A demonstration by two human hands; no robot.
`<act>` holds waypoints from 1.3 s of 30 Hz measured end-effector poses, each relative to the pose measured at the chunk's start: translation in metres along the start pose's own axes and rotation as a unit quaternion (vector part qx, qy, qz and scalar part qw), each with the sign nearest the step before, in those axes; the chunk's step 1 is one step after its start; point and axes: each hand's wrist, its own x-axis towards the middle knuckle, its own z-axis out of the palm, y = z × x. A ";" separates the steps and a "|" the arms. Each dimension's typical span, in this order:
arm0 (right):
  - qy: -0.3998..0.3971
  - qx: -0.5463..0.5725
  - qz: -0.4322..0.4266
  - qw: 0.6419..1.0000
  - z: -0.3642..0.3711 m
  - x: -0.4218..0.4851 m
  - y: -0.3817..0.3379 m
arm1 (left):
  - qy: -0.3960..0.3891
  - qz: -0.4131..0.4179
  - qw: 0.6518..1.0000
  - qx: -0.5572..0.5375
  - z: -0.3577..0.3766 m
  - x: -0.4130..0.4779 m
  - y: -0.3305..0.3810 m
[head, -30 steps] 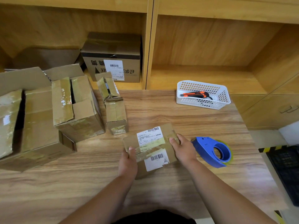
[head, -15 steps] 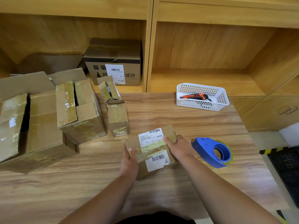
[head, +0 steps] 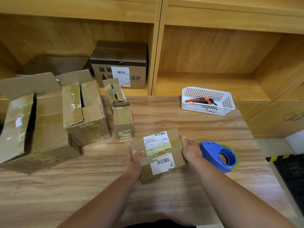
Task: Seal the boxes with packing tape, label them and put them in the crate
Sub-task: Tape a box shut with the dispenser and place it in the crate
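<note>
Wood-grain desk (head: 164,116), open room along its near edge. Mid-desk sits a small labelled cardboard box (head: 174,142): left hand (head: 133,163) and right hand (head: 190,150) clasp its ends, thumbs on top, other fingers hidden. Blue tape dispenser (head: 218,156) lies just beside the right hand; floppy-flapped cartons (head: 85,112) crowd the left edge.

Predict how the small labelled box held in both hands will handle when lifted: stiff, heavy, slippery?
The small box is probably fairly stiff: its cardboard faces look flat between the left hand and right hand. It seems light for its size, since the hands grip only its sides. The glossy tape across the top may be slightly slippery.
</note>
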 end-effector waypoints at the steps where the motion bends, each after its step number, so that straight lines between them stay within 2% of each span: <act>1: -0.004 0.029 0.013 0.999 0.000 0.001 0.002 | -0.006 -0.002 1.000 0.000 0.000 -0.001 0.000; 3: -0.022 0.062 0.013 0.998 0.001 -0.002 0.004 | -0.008 0.000 1.000 0.004 -0.002 0.011 -0.009; 6: -0.035 0.054 -0.053 0.997 0.006 -0.007 0.011 | 0.001 0.012 1.000 0.024 -0.002 0.007 -0.006; 13: 0.013 -0.029 -0.122 0.992 0.006 -0.024 -0.004 | 0.038 0.029 0.999 -0.005 -0.009 -0.017 0.008; 18: 0.061 -0.103 -0.229 0.966 -0.001 -0.040 -0.036 | 0.054 0.036 0.998 -0.014 -0.018 -0.018 0.005; 20: 0.075 -0.130 -0.279 0.948 -0.006 -0.048 -0.049 | 0.060 0.035 0.998 -0.004 -0.022 -0.019 0.009; 23: 0.109 -0.192 -0.362 0.906 -0.012 -0.060 -0.061 | 0.120 0.058 0.991 -0.006 -0.031 -0.026 0.023; 27: 0.192 -0.252 -0.486 0.814 -0.005 -0.075 -0.065 | 0.179 0.192 0.964 0.048 -0.038 -0.045 0.054; 28: 0.211 -0.259 -0.506 0.795 -0.002 -0.076 -0.065 | 0.175 0.217 0.959 0.055 -0.038 -0.049 0.061; 30: 0.215 -0.251 -0.531 0.780 0.005 -0.079 -0.063 | 0.131 0.249 0.959 0.042 -0.037 -0.060 0.074; 35: 0.152 -0.245 -0.557 0.779 0.023 -0.098 -0.063 | 0.000 0.311 0.950 0.038 -0.030 -0.070 0.086; 37: 0.087 -0.179 -0.532 0.823 0.022 -0.105 -0.072 | -0.011 0.306 0.951 0.034 -0.033 -0.064 0.086; 39: 0.004 -0.097 -0.462 0.882 0.015 -0.106 -0.079 | -0.015 0.287 0.958 0.011 -0.038 -0.060 0.082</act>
